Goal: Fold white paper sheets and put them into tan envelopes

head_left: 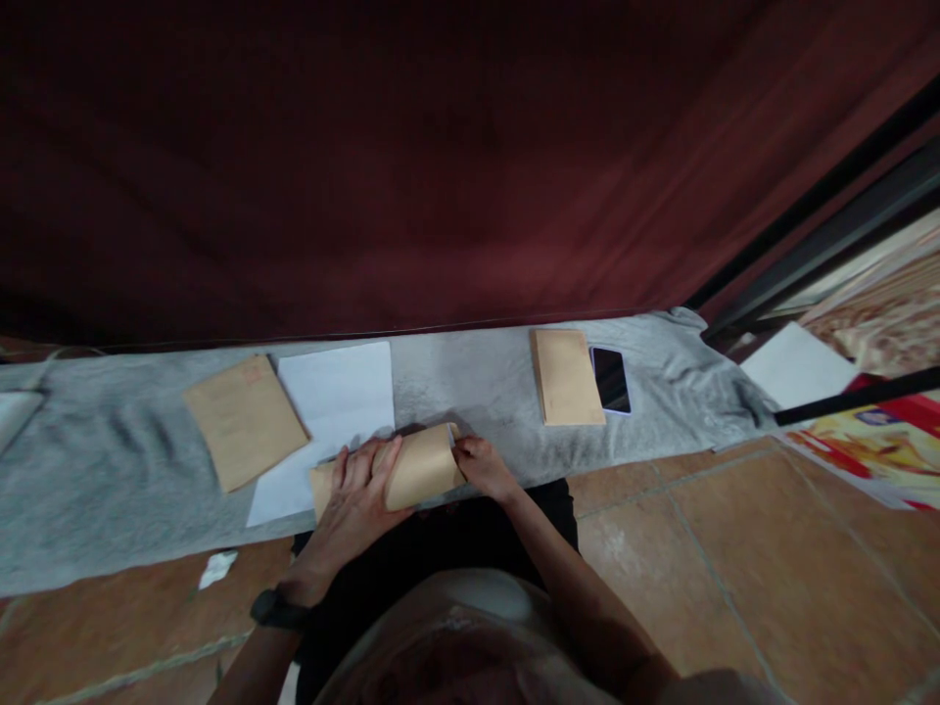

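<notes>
A brown paper envelope (430,468) lies in front of me at the near edge of the grey cloth, its right part bowed upward. Across its left part rests my left hand (359,487), palm down with the fingers stretched out over the paper. My right hand (481,466) is closed at the envelope's right end, which gapes, and its fingertips are partly hidden there. A sliver of white paper shows inside that opening. Beneath the envelope's left end, white paper sheets (342,387) lie on the cloth.
Another brown envelope (246,421) overlaps the white sheets at the left. To the right, a stack of brown envelopes (569,377) touches or nearly touches a phone (611,380). All lie on a long grey cloth (470,367), with a dark red curtain (455,196) behind and tiled floor (661,529) below.
</notes>
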`<state>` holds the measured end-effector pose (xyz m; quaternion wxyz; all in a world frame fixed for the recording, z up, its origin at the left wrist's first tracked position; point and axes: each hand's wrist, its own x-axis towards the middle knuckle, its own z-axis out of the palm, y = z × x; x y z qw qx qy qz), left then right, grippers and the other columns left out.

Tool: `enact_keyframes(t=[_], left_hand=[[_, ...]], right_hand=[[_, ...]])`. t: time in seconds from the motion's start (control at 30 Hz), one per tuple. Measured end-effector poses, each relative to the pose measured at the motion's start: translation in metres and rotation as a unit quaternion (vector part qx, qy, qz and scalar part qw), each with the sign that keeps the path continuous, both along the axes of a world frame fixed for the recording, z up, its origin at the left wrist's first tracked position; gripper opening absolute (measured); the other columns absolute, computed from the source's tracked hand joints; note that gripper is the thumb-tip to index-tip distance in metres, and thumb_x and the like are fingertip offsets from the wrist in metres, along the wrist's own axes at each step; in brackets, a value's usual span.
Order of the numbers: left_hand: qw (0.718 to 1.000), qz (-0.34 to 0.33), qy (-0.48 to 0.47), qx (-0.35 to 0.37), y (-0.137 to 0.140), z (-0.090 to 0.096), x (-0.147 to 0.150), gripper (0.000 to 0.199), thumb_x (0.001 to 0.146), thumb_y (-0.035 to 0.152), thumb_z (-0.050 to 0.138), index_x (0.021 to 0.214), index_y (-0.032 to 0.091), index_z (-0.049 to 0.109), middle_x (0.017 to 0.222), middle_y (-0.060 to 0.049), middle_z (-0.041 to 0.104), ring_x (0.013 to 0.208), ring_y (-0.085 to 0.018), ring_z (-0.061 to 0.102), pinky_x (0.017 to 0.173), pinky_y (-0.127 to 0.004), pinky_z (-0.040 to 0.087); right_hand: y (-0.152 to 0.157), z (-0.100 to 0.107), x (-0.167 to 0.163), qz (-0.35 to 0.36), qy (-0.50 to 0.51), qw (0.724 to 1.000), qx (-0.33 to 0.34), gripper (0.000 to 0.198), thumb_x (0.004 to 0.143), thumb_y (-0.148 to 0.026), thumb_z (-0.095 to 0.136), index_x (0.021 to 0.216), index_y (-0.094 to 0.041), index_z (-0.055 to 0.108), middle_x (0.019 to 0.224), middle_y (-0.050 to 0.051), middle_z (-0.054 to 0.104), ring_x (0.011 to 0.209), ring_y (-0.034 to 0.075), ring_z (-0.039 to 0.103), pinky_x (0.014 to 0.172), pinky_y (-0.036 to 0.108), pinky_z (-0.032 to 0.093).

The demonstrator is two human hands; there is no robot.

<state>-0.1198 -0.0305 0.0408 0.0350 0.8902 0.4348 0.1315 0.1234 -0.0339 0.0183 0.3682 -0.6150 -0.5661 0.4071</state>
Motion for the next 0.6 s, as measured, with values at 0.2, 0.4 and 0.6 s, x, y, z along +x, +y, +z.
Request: enact_keyframes(t=[0.2,0.4,0.6], left_hand=[[0.999,-0.001,-0.050,-0.007,-0.013,0.008,-0.001,0.088,0.085,0.043,0.070,0.158,0.023,0.027,0.159,-0.020,0.037,0.150,-0.042,0.029,0.121,-0.066,0.021],[0.898,0.264,-0.338,-0.101,-0.051,0.015,0.000,0.044,0.091,0.051,0.062,0.126,0.024,0.060,0.124,-0.013,0.063,0.121,-0.033,0.059,0.108,-0.055,0.046],[0.433,0.328,-0.620,-0.567,-0.050,0.025,0.053,0.027,0.095,0.041,0.060,0.107,0.018,0.068,0.110,-0.013,0.074,0.107,-0.025,0.071,0.094,-0.040,0.059]], right_hand=[[-0.003,0.001,0.002,-0.058,0.043,0.997,0.013,0.038,0.085,-0.028,0.055,0.048,-0.023,0.046,0.054,-0.004,0.049,0.057,0.013,0.051,0.052,0.022,0.036],[-0.001,0.010,0.012,-0.130,0.081,0.987,0.040,0.040,0.087,-0.038,0.049,0.050,-0.023,0.044,0.057,-0.002,0.048,0.060,0.013,0.050,0.056,0.023,0.040],[-0.004,0.017,0.003,-0.146,0.098,0.983,0.043,0.037,0.086,-0.043,0.049,0.055,-0.023,0.050,0.061,-0.002,0.050,0.061,0.014,0.050,0.058,0.023,0.040]])
